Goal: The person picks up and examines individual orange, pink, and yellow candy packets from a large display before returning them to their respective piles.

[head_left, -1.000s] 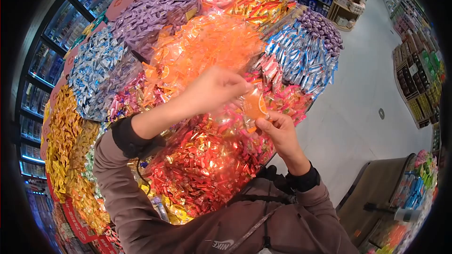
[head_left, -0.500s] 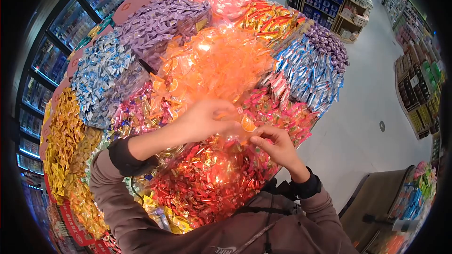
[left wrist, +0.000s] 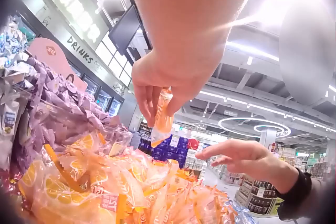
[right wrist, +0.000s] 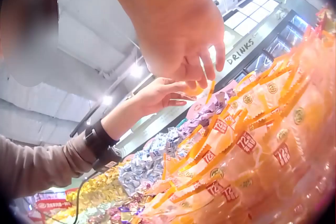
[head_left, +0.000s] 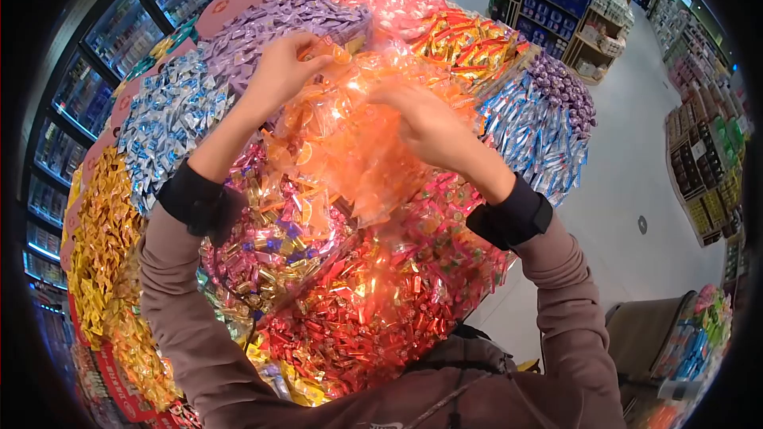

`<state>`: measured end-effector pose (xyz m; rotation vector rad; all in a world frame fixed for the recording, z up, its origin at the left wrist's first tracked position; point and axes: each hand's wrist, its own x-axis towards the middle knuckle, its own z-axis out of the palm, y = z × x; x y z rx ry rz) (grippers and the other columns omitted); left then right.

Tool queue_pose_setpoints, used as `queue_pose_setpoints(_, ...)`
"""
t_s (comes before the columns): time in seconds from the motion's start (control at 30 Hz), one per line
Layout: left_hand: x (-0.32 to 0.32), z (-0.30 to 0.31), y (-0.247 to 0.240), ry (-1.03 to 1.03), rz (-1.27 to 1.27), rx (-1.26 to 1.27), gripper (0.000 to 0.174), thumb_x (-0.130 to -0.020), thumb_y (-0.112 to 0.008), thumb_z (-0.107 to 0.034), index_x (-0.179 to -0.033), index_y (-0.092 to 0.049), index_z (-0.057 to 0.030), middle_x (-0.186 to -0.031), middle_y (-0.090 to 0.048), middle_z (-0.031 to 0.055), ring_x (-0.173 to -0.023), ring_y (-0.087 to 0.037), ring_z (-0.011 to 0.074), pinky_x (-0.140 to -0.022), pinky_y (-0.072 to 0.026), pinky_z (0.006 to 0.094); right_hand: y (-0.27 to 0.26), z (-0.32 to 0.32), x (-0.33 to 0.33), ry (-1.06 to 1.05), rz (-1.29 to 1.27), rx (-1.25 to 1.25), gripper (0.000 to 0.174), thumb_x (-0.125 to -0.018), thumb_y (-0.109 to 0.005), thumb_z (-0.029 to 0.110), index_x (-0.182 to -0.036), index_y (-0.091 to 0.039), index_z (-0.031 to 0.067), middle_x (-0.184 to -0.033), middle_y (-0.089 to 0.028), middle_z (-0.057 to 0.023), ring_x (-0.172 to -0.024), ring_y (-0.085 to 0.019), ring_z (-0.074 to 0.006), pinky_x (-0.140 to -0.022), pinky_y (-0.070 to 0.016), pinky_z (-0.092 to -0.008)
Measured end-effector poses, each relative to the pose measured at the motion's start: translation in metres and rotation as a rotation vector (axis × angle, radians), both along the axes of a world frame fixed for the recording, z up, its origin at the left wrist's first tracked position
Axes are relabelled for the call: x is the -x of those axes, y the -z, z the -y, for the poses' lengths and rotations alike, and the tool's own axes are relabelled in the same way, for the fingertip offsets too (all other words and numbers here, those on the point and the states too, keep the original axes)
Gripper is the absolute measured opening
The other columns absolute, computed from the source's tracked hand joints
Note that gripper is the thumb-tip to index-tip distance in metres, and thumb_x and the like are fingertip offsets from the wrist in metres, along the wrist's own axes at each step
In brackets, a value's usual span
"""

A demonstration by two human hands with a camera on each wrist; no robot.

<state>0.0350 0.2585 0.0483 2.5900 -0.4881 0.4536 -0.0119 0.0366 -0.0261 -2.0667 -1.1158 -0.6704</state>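
Observation:
A small orange-slice candy packet (left wrist: 164, 116) hangs between the thumb and fingers of my left hand (head_left: 288, 71), near the far left of the orange candy pile (head_left: 358, 167). The left wrist view shows the packet held upright above the pile, lower end down. My right hand (head_left: 433, 127) is over the right part of the same pile, its fingers loosely stretched and holding nothing. In the right wrist view, clear packets with orange edges and red labels (right wrist: 247, 142) lie in a heap beneath both hands.
Purple candies (head_left: 262, 28) lie behind my left hand, blue-white ones (head_left: 171, 119) farther left. Red candies (head_left: 350, 334) fill the near side. Blue sticks (head_left: 532, 135) lie right of the orange pile, beside the aisle floor (head_left: 628, 191). Glass-door fridges (head_left: 111, 36) line the back left.
Both hands were together low over the near candies with the orange packet between them. They have since parted and moved away from my body, the left carrying the packet left.

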Motion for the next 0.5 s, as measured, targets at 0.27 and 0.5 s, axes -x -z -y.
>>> queue_pose_setpoints(0.27,-0.017,0.013,0.033,0.046,-0.060,0.003,0.022,-0.070,-0.064,-0.015,-0.084,-0.061,0.0008,-0.073,-0.060,0.0169,-0.067,-0.059,0.0256,-0.063,-0.0441,0.0324,0.025,-0.031,-0.050,0.167,0.175,0.471,0.021,-0.068,-0.050,0.004,-0.088,-0.057,0.0060,-0.088,-0.057,-0.0059,-0.091,-0.053,-0.0211,-0.079,-0.0381,-0.0350)
queue_pose_setpoints(0.5,-0.015,0.007,0.041,0.037,-0.108,0.087,0.027,-0.071,-0.066,-0.019,-0.085,-0.058,0.0017,-0.067,-0.056,0.0130,-0.060,-0.053,0.0182,-0.059,-0.0417,0.0306,0.033,-0.020,-0.034,0.183,0.180,0.447,0.018,-0.067,-0.052,0.006,-0.085,-0.056,0.0062,-0.084,-0.058,-0.0055,-0.088,-0.053,-0.0213,-0.076,-0.0386,-0.0380)
